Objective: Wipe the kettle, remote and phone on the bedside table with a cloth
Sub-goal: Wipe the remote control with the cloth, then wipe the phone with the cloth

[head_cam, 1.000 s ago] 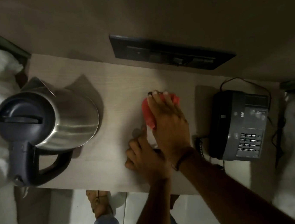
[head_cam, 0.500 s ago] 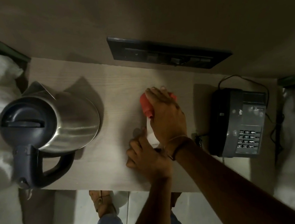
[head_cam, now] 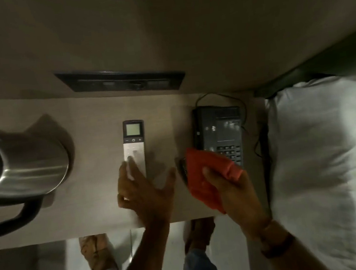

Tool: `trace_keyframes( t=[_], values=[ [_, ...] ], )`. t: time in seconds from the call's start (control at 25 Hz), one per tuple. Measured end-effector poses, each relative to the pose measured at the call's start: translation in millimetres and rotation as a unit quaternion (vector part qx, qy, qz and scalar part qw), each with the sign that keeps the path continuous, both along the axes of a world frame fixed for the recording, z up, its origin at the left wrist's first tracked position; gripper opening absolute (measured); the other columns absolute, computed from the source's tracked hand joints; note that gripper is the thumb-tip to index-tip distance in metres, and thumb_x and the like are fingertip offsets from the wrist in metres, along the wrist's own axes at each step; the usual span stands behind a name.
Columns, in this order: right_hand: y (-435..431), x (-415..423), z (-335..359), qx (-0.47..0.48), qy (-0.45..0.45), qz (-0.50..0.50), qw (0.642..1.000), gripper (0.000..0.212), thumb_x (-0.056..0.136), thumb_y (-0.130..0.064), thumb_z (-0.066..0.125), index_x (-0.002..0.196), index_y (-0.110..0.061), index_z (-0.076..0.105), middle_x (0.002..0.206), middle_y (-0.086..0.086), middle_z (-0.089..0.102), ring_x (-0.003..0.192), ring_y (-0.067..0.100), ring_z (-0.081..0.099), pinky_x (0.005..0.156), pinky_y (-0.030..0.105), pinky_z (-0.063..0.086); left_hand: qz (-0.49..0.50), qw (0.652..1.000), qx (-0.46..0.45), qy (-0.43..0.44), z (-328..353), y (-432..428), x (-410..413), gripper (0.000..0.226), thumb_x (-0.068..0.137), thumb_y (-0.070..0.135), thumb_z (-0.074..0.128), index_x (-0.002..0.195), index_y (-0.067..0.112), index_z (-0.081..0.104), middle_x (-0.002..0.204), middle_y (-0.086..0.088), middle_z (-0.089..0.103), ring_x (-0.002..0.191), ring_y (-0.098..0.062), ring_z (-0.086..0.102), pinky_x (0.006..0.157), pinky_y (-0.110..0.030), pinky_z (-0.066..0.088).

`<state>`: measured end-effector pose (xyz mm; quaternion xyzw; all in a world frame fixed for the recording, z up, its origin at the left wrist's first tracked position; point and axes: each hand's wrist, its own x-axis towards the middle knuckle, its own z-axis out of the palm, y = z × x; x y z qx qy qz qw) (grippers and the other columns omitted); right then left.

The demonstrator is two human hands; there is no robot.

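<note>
Left hand [head_cam: 145, 194]: fingers spread open, fingertips laid on remote [head_cam: 134, 147].
Right hand [head_cam: 232, 192]: red cloth [head_cam: 208, 178] gripped, apparently touching phone [head_cam: 219, 133].
Kettle [head_cam: 23, 162]: left untouched.

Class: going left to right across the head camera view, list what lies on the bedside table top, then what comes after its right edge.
Stainless steel kettle with dark handle → slim silver remote with small screen → black desk phone with keypad → white pillow.

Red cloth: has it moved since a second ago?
Yes. The red cloth, held in the right hand, has gone rightward off the remote to the phone, judged against the wall panel.
</note>
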<state>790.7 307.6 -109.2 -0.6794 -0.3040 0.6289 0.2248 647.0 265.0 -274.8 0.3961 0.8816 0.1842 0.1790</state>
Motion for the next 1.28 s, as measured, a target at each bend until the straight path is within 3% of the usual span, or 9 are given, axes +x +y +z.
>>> trace_keyframes(
  t=[0.2, 0.36, 0.48, 0.76, 0.92, 1.04, 1.12, 1.2, 1.28],
  values=[
    [71, 67, -14, 0.173, -0.094, 0.046, 0.979, 0.043, 0.102, -0.015, 0.062, 0.139, -0.038, 0.06, 0.133, -0.01, 0.069, 0.117, 0.007, 0.071, 0.093, 0.032, 0.062, -0.139, 0.985, -0.023, -0.095, 11, 5, 116, 0.122, 0.071, 0.086, 0.064, 0.163, 0.012, 0.031, 0.167, -0.011, 0.037, 0.156, -0.032, 0.031, 0.122, -0.06, 0.033],
    [134, 54, -76, 0.287, -0.321, 0.321, 0.844, 0.066, 0.094, -0.002, 0.062, 0.157, -0.016, 0.044, 0.165, 0.01, 0.045, 0.156, 0.035, 0.034, 0.126, 0.056, 0.031, -0.074, 0.996, -0.006, -0.051, -12, 18, 138, 0.103, 0.08, 0.089, 0.047, 0.157, 0.02, 0.045, 0.163, -0.002, 0.047, 0.158, -0.026, 0.029, 0.124, -0.059, 0.024],
    [123, 47, -106, 0.293, -0.404, 0.438, 0.748, 0.077, 0.091, -0.014, 0.061, 0.163, -0.016, 0.032, 0.173, 0.008, 0.028, 0.162, 0.038, 0.014, 0.131, 0.059, 0.016, -0.053, 0.997, 0.039, -0.031, -25, 15, 137, 0.094, 0.083, 0.087, 0.041, 0.153, 0.024, 0.05, 0.158, 0.005, 0.053, 0.156, -0.023, 0.033, 0.122, -0.055, 0.026],
    [4, 78, -116, 0.327, -0.383, 0.524, 0.687, 0.076, 0.097, -0.045, 0.043, 0.165, -0.019, 0.022, 0.175, 0.009, 0.021, 0.161, 0.037, 0.018, 0.127, 0.063, 0.026, 0.024, 0.99, 0.119, -0.07, -16, 14, 139, 0.067, 0.082, 0.057, 0.06, 0.139, 0.024, 0.053, 0.145, -0.015, 0.062, 0.134, -0.048, 0.057, 0.105, -0.071, 0.045],
    [-25, 96, -102, 0.288, -0.29, 0.544, 0.733, 0.066, 0.098, -0.038, 0.041, 0.159, -0.018, 0.028, 0.17, 0.007, 0.024, 0.159, 0.035, 0.023, 0.129, 0.058, 0.023, -0.041, 0.997, 0.052, -0.037, -16, 17, 135, 0.071, 0.088, 0.059, 0.053, 0.148, 0.019, 0.056, 0.153, -0.005, 0.059, 0.148, -0.04, 0.046, 0.112, -0.068, 0.039],
    [-1, 113, -66, 0.084, -0.087, 0.368, 0.922, 0.036, 0.103, -0.018, 0.058, 0.132, -0.039, 0.062, 0.151, 0.007, 0.06, 0.138, 0.027, 0.058, 0.118, 0.052, 0.047, -0.051, 0.996, 0.035, -0.058, -15, 13, 136, 0.079, 0.092, 0.071, 0.044, 0.155, 0.024, 0.047, 0.16, 0.004, 0.052, 0.157, -0.029, 0.03, 0.12, -0.062, 0.028],
    [21, 128, -39, -0.003, -0.034, 0.201, 0.979, 0.029, 0.101, -0.023, 0.063, 0.109, -0.05, 0.067, 0.12, -0.007, 0.078, 0.105, 0.013, 0.076, 0.097, 0.046, 0.064, -0.049, 0.996, 0.041, -0.067, -16, 12, 136, 0.086, 0.088, 0.08, 0.043, 0.156, 0.027, 0.043, 0.161, 0.006, 0.05, 0.158, -0.025, 0.027, 0.122, -0.06, 0.025],
    [49, 134, -36, 0.126, -0.105, 0.148, 0.975, 0.032, 0.101, -0.027, 0.064, 0.119, -0.053, 0.067, 0.115, -0.018, 0.079, 0.101, 0.003, 0.076, 0.097, 0.034, 0.063, -0.048, 0.997, 0.032, -0.059, -18, 13, 135, 0.099, 0.08, 0.092, 0.039, 0.156, 0.028, 0.042, 0.161, 0.007, 0.05, 0.157, -0.025, 0.029, 0.122, -0.055, 0.023],
    [86, 128, -56, 0.271, -0.275, 0.194, 0.902, 0.053, 0.099, -0.014, 0.063, 0.147, -0.037, 0.055, 0.144, -0.008, 0.067, 0.129, 0.01, 0.063, 0.111, 0.037, 0.054, -0.051, 0.998, 0.019, -0.04, -20, 14, 137, 0.106, 0.073, 0.096, 0.047, 0.155, 0.029, 0.043, 0.161, 0.008, 0.049, 0.157, -0.024, 0.031, 0.121, -0.054, 0.023]
  ],
)
